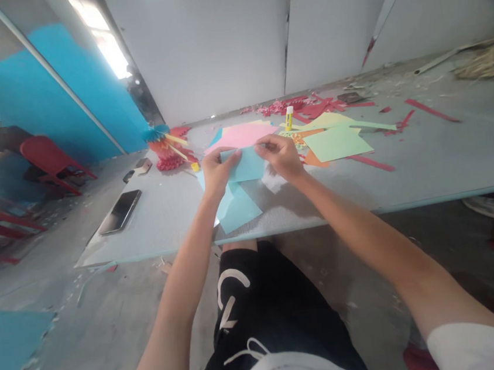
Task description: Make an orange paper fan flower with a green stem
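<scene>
A light blue sheet of paper (pixel 246 167) is held up between my hands, just above the table. My left hand (pixel 218 170) grips its left upper edge with the thumb in front. At the upper right corner, my right hand (pixel 282 153) pinches the same sheet. Beneath it, more light blue paper (pixel 238 209) lies flat near the table's front edge. A pink sheet (pixel 246 134) rests just behind my hands. White crumpled paper (pixel 274 181) shows beside my right wrist.
Around the grey table (pixel 425 160) lie a glue stick (pixel 289 119), green paper (pixel 338 142), red strips (pixel 431 110) and a phone (pixel 121 212). Colourful paper crafts (pixel 167 149) stand at the left. Red chairs (pixel 52 161) and a blurred person (pixel 4 140) are farther left.
</scene>
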Available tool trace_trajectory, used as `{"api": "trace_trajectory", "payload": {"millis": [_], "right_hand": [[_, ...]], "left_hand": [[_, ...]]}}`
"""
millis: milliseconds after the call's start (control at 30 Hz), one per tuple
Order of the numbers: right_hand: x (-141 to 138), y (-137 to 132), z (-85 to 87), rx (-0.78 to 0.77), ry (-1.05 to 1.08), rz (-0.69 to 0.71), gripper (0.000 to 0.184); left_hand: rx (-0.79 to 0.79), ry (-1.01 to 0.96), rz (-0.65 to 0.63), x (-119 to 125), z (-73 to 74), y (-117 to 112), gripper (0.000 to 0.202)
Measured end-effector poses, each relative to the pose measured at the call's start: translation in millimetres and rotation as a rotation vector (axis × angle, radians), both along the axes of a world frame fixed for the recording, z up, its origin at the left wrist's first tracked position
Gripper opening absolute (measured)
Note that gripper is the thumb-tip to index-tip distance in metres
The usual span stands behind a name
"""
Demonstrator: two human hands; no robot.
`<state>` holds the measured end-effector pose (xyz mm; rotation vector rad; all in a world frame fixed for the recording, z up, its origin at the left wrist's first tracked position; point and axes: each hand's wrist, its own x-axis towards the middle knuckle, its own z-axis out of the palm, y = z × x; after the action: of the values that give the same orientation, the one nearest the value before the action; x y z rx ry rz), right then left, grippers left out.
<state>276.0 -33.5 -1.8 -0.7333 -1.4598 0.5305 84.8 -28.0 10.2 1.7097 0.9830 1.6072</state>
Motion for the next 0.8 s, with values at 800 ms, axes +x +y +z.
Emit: {"api": "trace_trajectory", "payload": {"millis": [800], "right_hand": [[-0.1, 2.8, 1.3, -0.095, 0.088, -0.027, 0.020]], "left_hand": [[0.106, 0.015, 0.057, 0.1, 0.7, 0.0, 0.019]]}}
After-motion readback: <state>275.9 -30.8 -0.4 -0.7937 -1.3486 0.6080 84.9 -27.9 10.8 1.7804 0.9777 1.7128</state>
